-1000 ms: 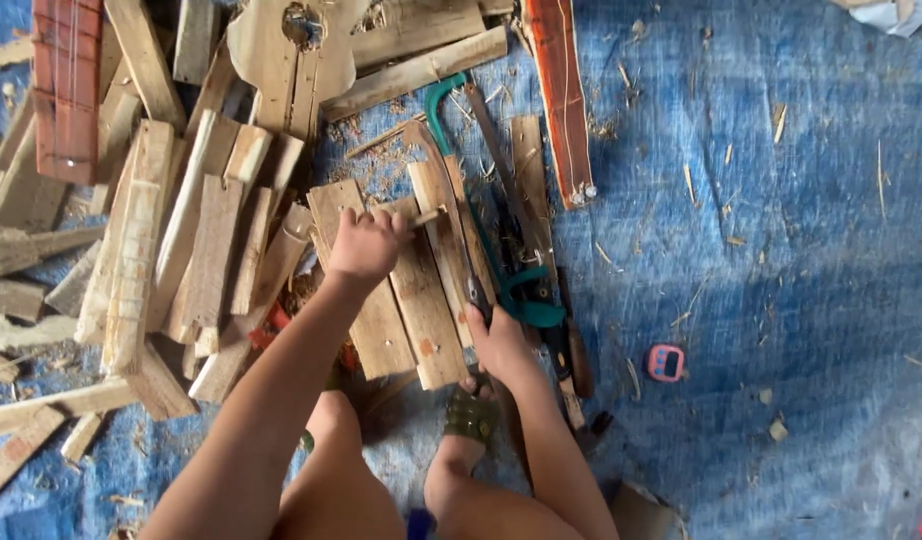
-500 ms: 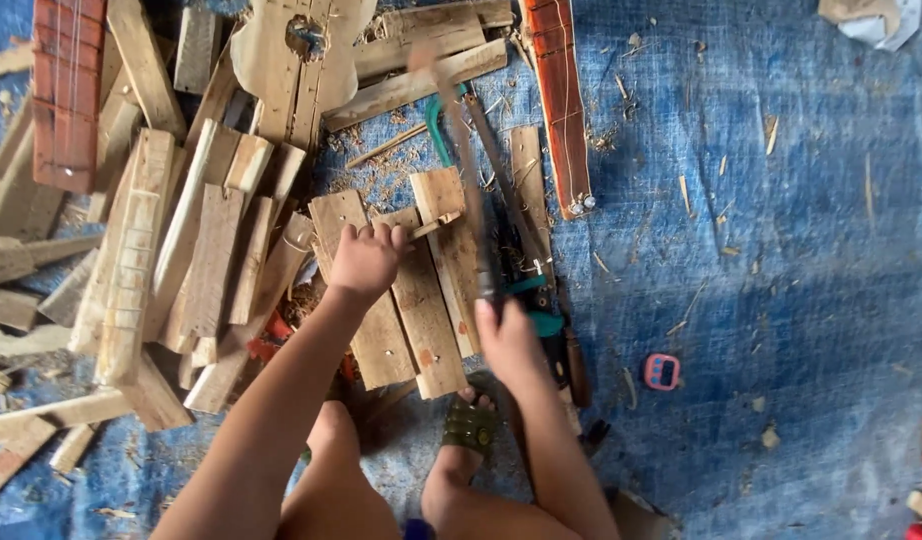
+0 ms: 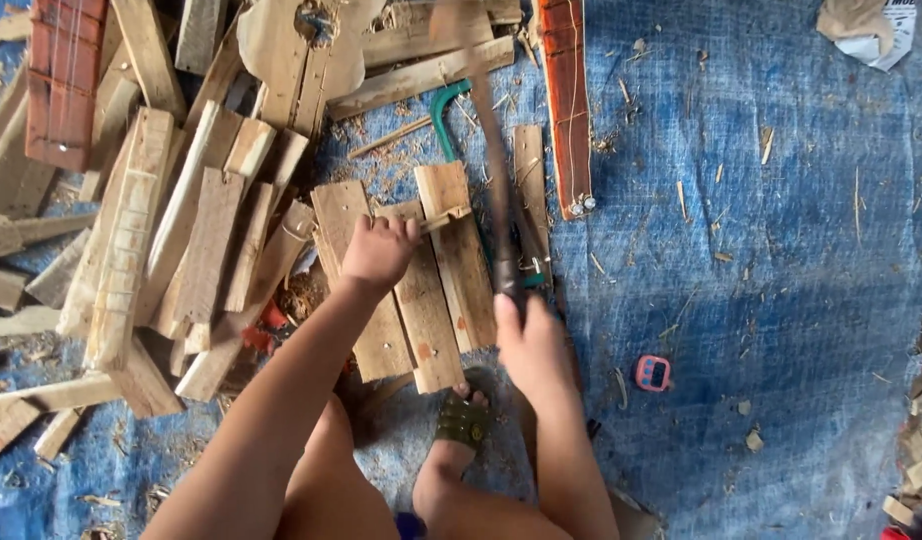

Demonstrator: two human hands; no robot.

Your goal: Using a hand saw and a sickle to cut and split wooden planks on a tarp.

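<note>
My left hand (image 3: 378, 252) pinches a thin wood strip (image 3: 444, 218) lying crosswise on the planks (image 3: 421, 300), while my right hand (image 3: 529, 345), fist closed, raises a blurred long blade (image 3: 486, 130) directly above it.

Thin wood strip (image 3: 443, 219) across planks, dark blade (image 3: 491, 160) raised, blurred

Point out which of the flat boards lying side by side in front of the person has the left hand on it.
The middle board: the left hand rests on its top end, pinching a thin wood strip. The boards either side lie untouched.
</note>
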